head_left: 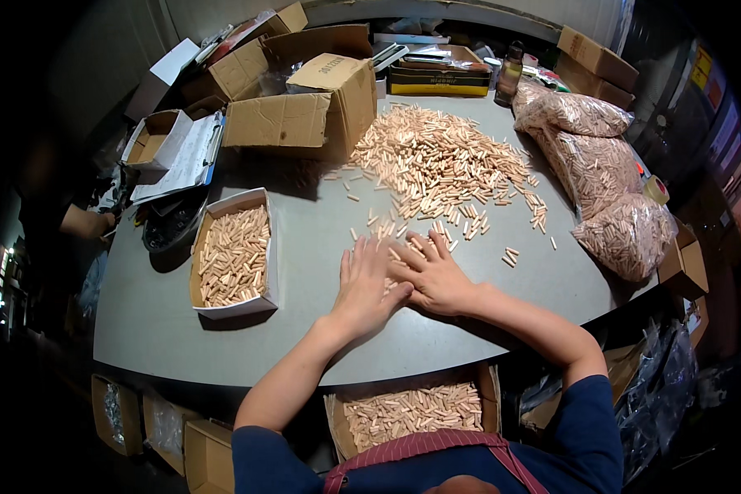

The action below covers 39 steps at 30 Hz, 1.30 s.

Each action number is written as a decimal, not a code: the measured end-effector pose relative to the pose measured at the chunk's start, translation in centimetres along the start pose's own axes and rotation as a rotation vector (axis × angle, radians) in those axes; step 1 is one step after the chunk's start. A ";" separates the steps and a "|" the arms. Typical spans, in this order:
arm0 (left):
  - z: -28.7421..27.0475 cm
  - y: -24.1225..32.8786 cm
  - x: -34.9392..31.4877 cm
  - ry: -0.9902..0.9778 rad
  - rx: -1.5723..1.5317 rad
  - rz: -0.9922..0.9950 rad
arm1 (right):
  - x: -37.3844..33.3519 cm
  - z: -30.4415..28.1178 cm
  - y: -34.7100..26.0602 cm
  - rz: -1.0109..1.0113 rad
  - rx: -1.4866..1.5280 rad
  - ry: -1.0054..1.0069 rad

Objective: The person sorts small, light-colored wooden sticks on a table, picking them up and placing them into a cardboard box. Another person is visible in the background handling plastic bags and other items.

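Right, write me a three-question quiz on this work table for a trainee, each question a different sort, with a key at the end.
1. Multiple choice: which stands on the table to the left of the person's left hand?
A) white-sided box of pegs
B) tall bottle
C) roll of tape

2. True or false: the clear bags of pegs lie at the table's left edge.

3. Fill in: seen from the person, the large loose heap lies ____ the left hand and right hand.

Key:
1. A
2. False; the clear bags lie along the right side.
3. beyond
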<state>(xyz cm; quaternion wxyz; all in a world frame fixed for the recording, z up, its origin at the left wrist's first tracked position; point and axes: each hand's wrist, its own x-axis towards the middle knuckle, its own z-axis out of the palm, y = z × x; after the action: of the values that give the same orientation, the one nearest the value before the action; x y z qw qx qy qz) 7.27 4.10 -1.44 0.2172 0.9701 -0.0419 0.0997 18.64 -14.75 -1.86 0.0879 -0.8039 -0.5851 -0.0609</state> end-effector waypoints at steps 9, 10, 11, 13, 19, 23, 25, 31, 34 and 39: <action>0.3 0.2 -0.5 -0.079 0.118 -0.047 | -1.9 -1.4 0.9 0.232 0.024 -0.091; 0.2 0.3 -0.4 -0.077 0.115 -0.051 | -2.0 -1.5 1.4 0.269 -0.001 -0.109; 0.1 0.3 -0.3 -0.075 0.111 -0.055 | -2.0 -1.6 1.5 0.270 0.013 -0.128; 0.4 0.0 -0.2 -0.081 0.125 -0.057 | -2.3 -1.6 1.3 0.240 -0.005 -0.164; 0.5 -0.7 0.3 0.017 0.182 -0.099 | -2.2 -1.7 1.8 0.265 0.025 -0.183; -0.2 -2.6 1.1 0.153 0.156 -0.193 | -1.6 -2.3 2.8 0.389 -0.008 -0.219; -0.8 -3.6 1.4 0.204 0.107 -0.237 | -1.2 -2.2 2.5 0.373 0.007 -0.244; 0.2 -5.6 1.6 0.250 0.178 -0.306 | -1.0 -1.1 0.3 0.185 0.017 -0.211; 0.2 -6.2 1.7 0.228 0.126 -0.256 | -0.7 -1.1 0.7 0.108 0.084 -0.178; -0.8 -5.3 2.2 0.186 -0.142 0.003 | -0.4 -1.8 5.6 0.001 0.311 0.065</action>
<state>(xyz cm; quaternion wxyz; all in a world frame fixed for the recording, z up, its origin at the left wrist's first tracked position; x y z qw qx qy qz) 9.91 9.15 -2.51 0.2882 0.9388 -0.0302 0.1865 23.85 -17.17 -0.60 0.2300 -0.7785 -0.5840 0.0043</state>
